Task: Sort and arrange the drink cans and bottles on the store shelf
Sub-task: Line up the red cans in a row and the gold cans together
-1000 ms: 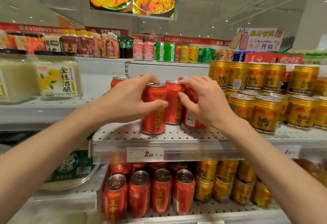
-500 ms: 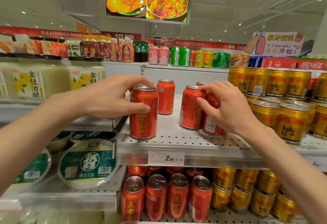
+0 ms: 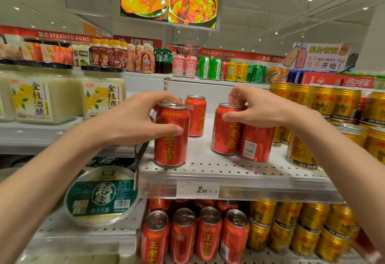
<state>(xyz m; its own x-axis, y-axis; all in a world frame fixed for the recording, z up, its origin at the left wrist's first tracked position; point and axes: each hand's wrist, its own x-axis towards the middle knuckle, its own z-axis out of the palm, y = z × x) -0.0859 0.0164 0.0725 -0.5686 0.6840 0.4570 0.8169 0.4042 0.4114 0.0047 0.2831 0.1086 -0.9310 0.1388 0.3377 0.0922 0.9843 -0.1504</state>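
Note:
Red herbal-tea cans stand on the white perforated shelf (image 3: 229, 170). My left hand (image 3: 133, 122) grips the left front can (image 3: 170, 138) near the shelf's left front corner, thumb on its face, fingers over its rim. My right hand (image 3: 254, 109) holds the top of the middle can (image 3: 226, 132), thumb on its side, fingertips on the lid. Another red can (image 3: 257, 142) stands touching it on the right, partly under my wrist. A single red can (image 3: 195, 115) stands further back between my hands.
Gold Red Bull cans (image 3: 341, 105) crowd the shelf's right side, stacked two high. Jars of rice wine (image 3: 100, 94) stand on the left shelf, a green-labelled tub (image 3: 102, 197) below. Red cans (image 3: 183, 234) and gold cans (image 3: 291, 226) fill the lower shelf. Bottles and cans line the top shelf.
My left hand has drawn its can leftward, away from the group. My right hand shifted from the right can's side to the top of the middle can. The view came closer.

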